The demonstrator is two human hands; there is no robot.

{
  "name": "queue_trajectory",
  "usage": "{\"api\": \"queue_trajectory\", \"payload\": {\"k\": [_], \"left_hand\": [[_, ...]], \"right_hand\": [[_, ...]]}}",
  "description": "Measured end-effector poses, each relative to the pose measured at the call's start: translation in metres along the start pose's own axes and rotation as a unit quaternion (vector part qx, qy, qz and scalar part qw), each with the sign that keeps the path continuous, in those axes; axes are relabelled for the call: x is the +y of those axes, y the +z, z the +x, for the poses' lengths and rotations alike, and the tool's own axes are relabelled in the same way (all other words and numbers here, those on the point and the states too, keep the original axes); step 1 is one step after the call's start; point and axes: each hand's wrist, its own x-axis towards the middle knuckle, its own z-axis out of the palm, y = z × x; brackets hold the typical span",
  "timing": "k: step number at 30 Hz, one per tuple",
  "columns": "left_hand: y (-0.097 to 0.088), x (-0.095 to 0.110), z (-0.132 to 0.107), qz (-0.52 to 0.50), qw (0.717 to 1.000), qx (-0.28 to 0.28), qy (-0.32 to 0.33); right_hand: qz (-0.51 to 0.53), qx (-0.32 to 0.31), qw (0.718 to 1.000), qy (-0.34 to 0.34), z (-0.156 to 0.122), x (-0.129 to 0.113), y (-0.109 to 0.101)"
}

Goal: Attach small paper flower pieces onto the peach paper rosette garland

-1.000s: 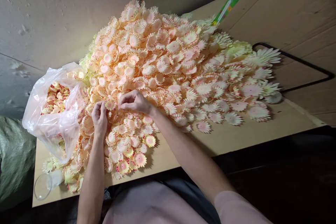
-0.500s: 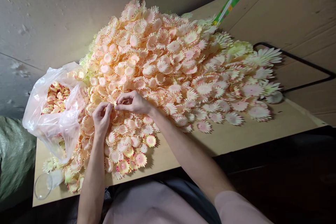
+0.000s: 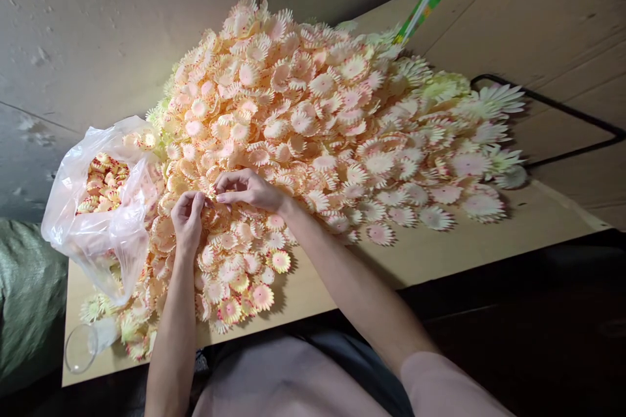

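A wide heap of artificial flower petal pieces [image 3: 303,120], pale pink and cream with frilled, red-tipped edges, covers much of the table. Over its near left part my left hand [image 3: 188,216] is closed in a pinch, thumb against forefinger. My right hand [image 3: 250,190] faces it from the right, its thumb and fingers also pinched together. Between the two sets of fingertips is a small cream flower piece [image 3: 210,193], mostly hidden by the fingers. Left of my hands stands an open clear plastic bag [image 3: 128,225], with small red-edged flower pieces [image 3: 105,182] inside.
A clear cup [image 3: 82,346] lies on its side at the table's [image 3: 313,283] near left corner. A green packet [image 3: 424,12] sticks up behind the heap. On the right is a black metal bar [image 3: 570,111]. A wall [image 3: 122,32] rises behind, and a green sack [image 3: 29,300] stands left.
My fingertips have shifted slightly around the small cream flower piece, and my right fingers have come a little closer together. The heap and bag stay as they were.
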Motion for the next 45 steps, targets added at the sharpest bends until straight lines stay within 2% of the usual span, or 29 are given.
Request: {"api": "queue_trajectory", "payload": {"k": [5,13,19,22,25,32,37,45], "left_hand": [[0.002,-0.002,0.003,-0.111,0.993,0.016,-0.046],[0.005,0.001,0.002,-0.132,0.989,0.035,-0.056],[0.003,0.003,0.002,-0.126,0.991,-0.016,-0.039],[0.001,0.0,0.003,-0.109,0.993,-0.047,-0.02],[-0.001,-0.002,0.004,-0.064,0.996,-0.054,-0.014],[-0.001,-0.002,0.003,0.027,0.999,-0.021,0.017],[0.0,-0.001,0.002,0.039,0.999,0.007,-0.009],[0.003,-0.001,0.003,-0.002,1.0,0.028,-0.002]], "right_hand": [[0.055,-0.011,0.998,-0.009,-0.001,-0.004,0.001],[0.141,-0.024,0.989,-0.042,0.0,0.0,-0.002],[0.032,0.019,0.999,0.004,0.001,0.002,-0.001],[0.001,0.024,0.999,0.03,0.001,0.0,0.002],[-0.02,0.011,0.999,0.033,0.001,-0.001,0.004],[-0.035,0.034,0.998,0.033,0.0,-0.003,0.004],[-0.029,0.048,0.998,0.027,0.001,-0.003,0.003],[-0.062,0.144,0.988,-0.008,0.006,0.007,0.004]]}}
